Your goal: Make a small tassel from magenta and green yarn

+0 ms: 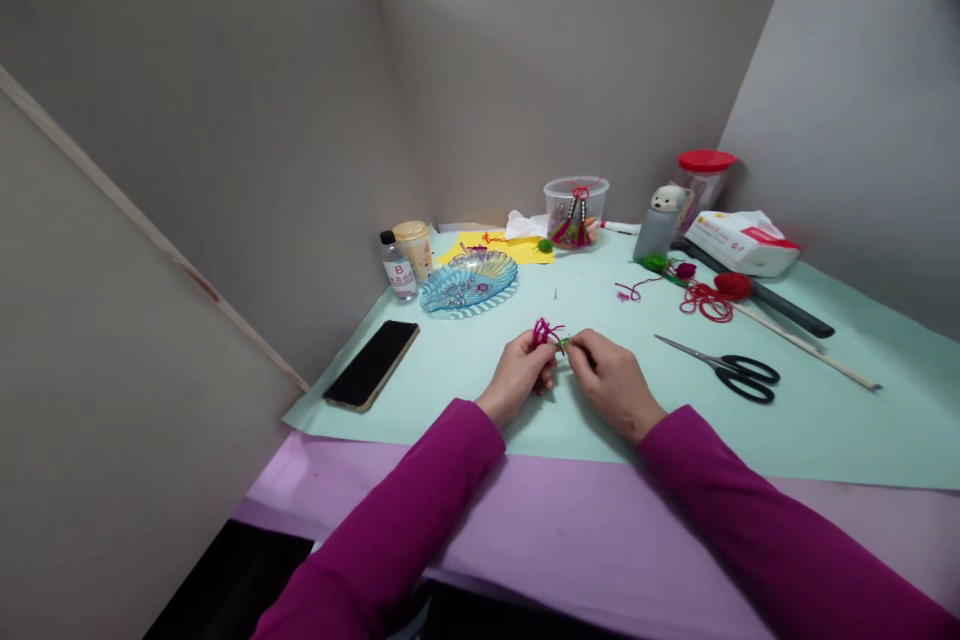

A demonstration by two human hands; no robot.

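Observation:
My left hand (521,375) is closed on a small bundle of magenta yarn (543,328), whose loops stick up above the fingers. A strand of green yarn (563,345) runs between the two hands at the bundle's side. Fingertips of my right hand (611,380) pinch the green yarn close to the left fingers. Both hands are held over the pale green table cover (465,370). How the green strand meets the magenta bundle is too small to make out. Black-handled scissors (739,370) lie to the right of my right hand.
Left stand a phone (373,365), a small bottle (398,267), a cup (414,248) and a blue shell-shaped dish (471,285). A clear tub (576,210) is at the back. Rightward are red yarn (712,298), a stick (817,350), a tissue pack (742,242) and a grey bottle (658,225).

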